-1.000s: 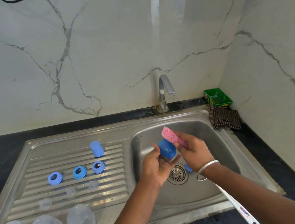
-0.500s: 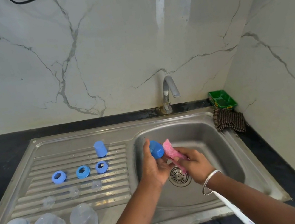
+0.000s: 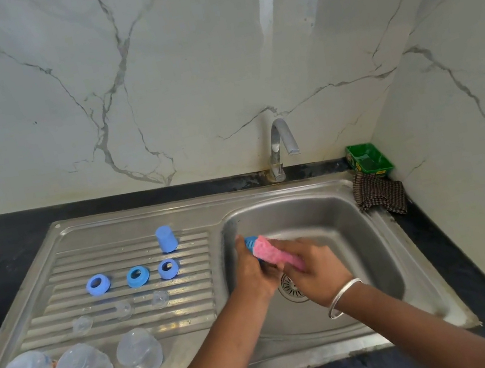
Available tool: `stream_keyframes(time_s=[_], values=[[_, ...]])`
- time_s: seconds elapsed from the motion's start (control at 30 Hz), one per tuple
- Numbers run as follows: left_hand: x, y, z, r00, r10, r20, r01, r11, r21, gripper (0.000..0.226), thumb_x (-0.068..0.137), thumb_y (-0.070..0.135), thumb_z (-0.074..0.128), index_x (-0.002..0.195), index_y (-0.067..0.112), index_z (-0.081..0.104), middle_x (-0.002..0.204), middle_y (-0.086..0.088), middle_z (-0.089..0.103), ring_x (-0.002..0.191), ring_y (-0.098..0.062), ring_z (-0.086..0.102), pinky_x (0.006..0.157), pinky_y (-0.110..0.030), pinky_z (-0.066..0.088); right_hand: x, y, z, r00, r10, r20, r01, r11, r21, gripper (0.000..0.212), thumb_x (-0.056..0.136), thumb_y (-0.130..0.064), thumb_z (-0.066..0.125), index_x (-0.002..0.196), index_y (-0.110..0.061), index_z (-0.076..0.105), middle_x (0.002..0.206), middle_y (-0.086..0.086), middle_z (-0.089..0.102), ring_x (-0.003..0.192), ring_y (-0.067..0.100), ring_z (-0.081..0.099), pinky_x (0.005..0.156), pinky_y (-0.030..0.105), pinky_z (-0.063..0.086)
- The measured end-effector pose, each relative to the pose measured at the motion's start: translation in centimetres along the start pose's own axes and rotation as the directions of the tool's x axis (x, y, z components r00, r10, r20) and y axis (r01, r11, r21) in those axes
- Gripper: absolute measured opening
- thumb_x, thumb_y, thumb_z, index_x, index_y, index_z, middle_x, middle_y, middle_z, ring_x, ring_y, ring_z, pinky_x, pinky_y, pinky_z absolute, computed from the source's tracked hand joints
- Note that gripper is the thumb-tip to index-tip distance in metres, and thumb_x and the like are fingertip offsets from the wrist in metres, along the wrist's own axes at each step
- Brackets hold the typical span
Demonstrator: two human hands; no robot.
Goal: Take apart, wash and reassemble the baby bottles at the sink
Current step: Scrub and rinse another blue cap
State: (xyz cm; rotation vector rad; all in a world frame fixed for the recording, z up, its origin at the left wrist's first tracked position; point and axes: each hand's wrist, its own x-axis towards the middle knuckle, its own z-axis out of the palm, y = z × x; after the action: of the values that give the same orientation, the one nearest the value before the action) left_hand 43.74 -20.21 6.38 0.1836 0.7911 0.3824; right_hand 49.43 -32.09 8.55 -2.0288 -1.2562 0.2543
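In the middle of the frame, over the sink basin, the left hand gripped a blue cap, with its fingers curled around it. The right hand held a pink sponge and pressed it against the cap; the hands were a little blurred. On the drainboard at the left stood another blue cap, three blue rings, three clear nipples and, at the lower left, three clear bottles. A faucet stood behind the basin.
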Motion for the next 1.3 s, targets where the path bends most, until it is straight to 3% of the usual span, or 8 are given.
stream_keyframes(time_s=[0.13,0.3,0.6,0.77,0.87,0.93,1.07,1.3], values=[[0.4,-0.6,0.0,0.999,-0.024,0.049,0.024,1.0,0.003,0.059,0.095,0.065,0.042,0.084,0.009,0.057,0.073,-0.011,0.058,0.067,-0.022,0.061,0.056,-0.027,0.055,0.3,0.4,-0.2,0.99,-0.141,0.03,0.144,0.951,-0.275,0.053,0.085,-0.034,0.051,0.137,-0.048,0.046,0.098,-0.01,0.054,0.074,0.02,0.062,0.058,0.032,0.052],[0.0,0.4,0.3,0.991,-0.117,0.059,0.116,0.993,0.032,0.084,0.091,0.071,0.042,0.111,-0.01,0.057,0.105,-0.024,0.064,0.092,-0.034,0.063,0.068,-0.047,0.051,-0.8,2.3,-1.2,0.972,-0.228,0.062,0.234,0.886,-0.399,0.051,0.084,-0.034,0.051,0.133,-0.045,0.052,0.094,-0.01,0.052,0.062,0.021,0.059,0.043,0.032,0.049],[0.0,0.9,-0.5,0.993,0.113,-0.011,-0.107,0.965,0.24,0.029,0.089,0.028,0.073,0.107,0.01,0.058,0.095,-0.012,0.064,0.08,-0.021,0.066,0.063,-0.039,0.06,0.3,2.7,-1.5,0.99,0.013,-0.143,-0.03,0.993,-0.114,0.043,0.089,-0.028,0.061,0.131,-0.036,0.056,0.099,-0.006,0.065,0.089,0.022,0.065,0.074,0.037,0.054],[0.3,0.4,-3.4,0.948,0.289,0.133,-0.31,0.74,0.597,0.05,0.069,0.011,0.089,0.109,0.017,0.06,0.106,-0.008,0.062,0.083,-0.014,0.064,0.067,-0.029,0.057,1.6,2.8,-3.3,0.989,0.119,-0.093,-0.126,0.99,-0.07,0.029,0.087,-0.024,0.069,0.114,-0.021,0.06,0.081,-0.01,0.065,0.076,0.021,0.063,0.068,0.033,0.05],[0.2,0.4,-4.2,0.877,0.42,0.234,-0.45,0.547,0.705,0.074,0.043,0.032,0.098,0.103,0.019,0.057,0.101,-0.009,0.066,0.073,-0.016,0.062,0.06,-0.032,0.052,2.3,2.8,-4.5,0.993,0.118,0.0,-0.117,0.985,-0.127,0.027,0.082,-0.033,0.072,0.104,-0.026,0.059,0.079,-0.014,0.064,0.073,0.016,0.063,0.066,0.032,0.051],[0.2,0.6,-4.5,0.845,0.422,0.33,-0.512,0.456,0.728,0.064,0.049,0.035,0.099,0.098,0.019,0.06,0.091,-0.008,0.067,0.068,-0.014,0.06,0.058,-0.032,0.049,2.8,2.8,-5.1,0.991,0.086,0.099,-0.064,0.976,-0.206,0.026,0.077,-0.037,0.068,0.102,-0.03,0.062,0.082,-0.011,0.068,0.077,0.017,0.065,0.068,0.033,0.053],[-0.6,1.1,-4.0,0.877,0.331,0.347,-0.479,0.569,0.668,0.032,0.079,0.008,0.081,0.107,0.016,0.069,0.088,0.001,0.069,0.07,-0.007,0.063,0.059,-0.026,0.051,3.5,2.3,-6.0,0.965,-0.024,0.262,0.107,0.946,-0.306,0.041,0.068,-0.034,0.053,0.106,-0.033,0.067,0.09,-0.01,0.069,0.084,0.017,0.066,0.074,0.034,0.054],[-1.9,1.7,-3.7,0.924,0.189,0.333,-0.373,0.64,0.672,0.047,0.075,0.041,0.072,0.117,0.022,0.069,0.092,0.002,0.073,0.079,-0.012,0.067,0.066,-0.025,0.051,4.3,1.1,-6.2,0.925,-0.228,0.304,0.365,0.756,-0.543,0.045,0.074,-0.023,0.062,0.114,-0.043,0.066,0.1,-0.009,0.058,0.072,0.019,0.063,0.055,0.029,0.05]])
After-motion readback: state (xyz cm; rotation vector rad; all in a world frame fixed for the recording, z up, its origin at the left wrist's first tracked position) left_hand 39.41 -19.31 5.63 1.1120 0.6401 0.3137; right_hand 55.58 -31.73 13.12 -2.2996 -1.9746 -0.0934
